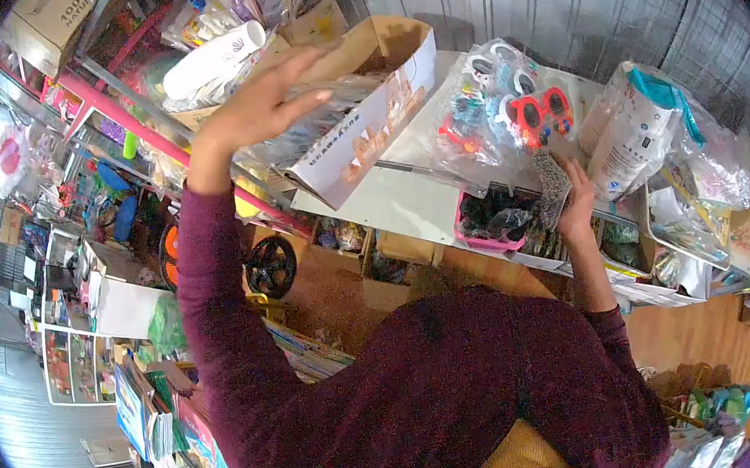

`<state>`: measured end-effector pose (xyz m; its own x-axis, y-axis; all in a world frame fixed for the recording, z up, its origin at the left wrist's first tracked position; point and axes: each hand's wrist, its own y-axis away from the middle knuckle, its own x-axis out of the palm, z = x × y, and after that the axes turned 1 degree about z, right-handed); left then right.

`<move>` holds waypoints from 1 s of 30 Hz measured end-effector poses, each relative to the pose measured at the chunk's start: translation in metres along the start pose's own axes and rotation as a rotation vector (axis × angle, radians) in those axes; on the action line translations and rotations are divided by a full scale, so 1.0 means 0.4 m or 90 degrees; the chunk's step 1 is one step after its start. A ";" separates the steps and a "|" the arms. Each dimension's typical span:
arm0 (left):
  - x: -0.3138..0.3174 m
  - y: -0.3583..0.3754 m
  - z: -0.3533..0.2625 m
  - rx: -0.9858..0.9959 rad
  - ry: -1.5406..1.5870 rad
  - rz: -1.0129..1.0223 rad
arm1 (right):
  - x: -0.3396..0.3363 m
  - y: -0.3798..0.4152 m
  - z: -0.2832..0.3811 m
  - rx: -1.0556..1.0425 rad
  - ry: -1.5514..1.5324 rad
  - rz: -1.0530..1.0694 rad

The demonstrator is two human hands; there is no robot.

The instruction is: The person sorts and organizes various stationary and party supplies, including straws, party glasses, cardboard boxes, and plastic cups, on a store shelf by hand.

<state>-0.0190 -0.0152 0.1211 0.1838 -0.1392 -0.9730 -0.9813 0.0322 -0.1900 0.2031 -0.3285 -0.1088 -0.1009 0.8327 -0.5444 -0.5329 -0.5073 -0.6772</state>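
Note:
My left hand (264, 108) is raised over the near end of a white cardboard box (373, 132), its fingers stretched out and thumb apart, with nothing in it. Clear plastic packets (316, 120) fill that box. At the shelf's front, my right hand (577, 199) is closed on a flat grey speckled piece (552, 184) whose exact kind I cannot tell. Just left of it sits a pink basket (487, 242) with dark, plastic-wrapped items. Behind the right hand lie bagged toy sunglasses (539, 118) with red and white frames.
A white bottle (215, 61) lies on packets at the upper left, beside a pink rail (131, 123). To the right stands a white and teal package (641, 130). Boxes of small goods (405, 254) sit under the white shelf (390, 204). A black wheel (271, 267) shows lower left.

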 end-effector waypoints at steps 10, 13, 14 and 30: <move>0.270 0.012 -0.252 0.102 0.139 -0.503 | 0.022 0.012 -0.037 -0.003 0.047 0.006; 0.377 -0.053 -0.241 0.053 0.188 -0.500 | 0.042 0.028 -0.080 -0.053 0.062 -0.015; 0.401 -0.067 -0.220 0.049 0.155 -0.505 | 0.033 0.026 -0.073 -0.049 0.077 -0.013; 0.608 -0.106 -0.054 -0.034 0.318 -0.483 | 0.022 -0.006 0.002 -0.009 0.104 0.028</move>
<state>0.0660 -0.0718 -0.1048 0.7476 -0.5171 -0.4169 -0.6102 -0.2866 -0.7386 0.2028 -0.3198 -0.1114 0.0153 0.7629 -0.6463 -0.5196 -0.5461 -0.6570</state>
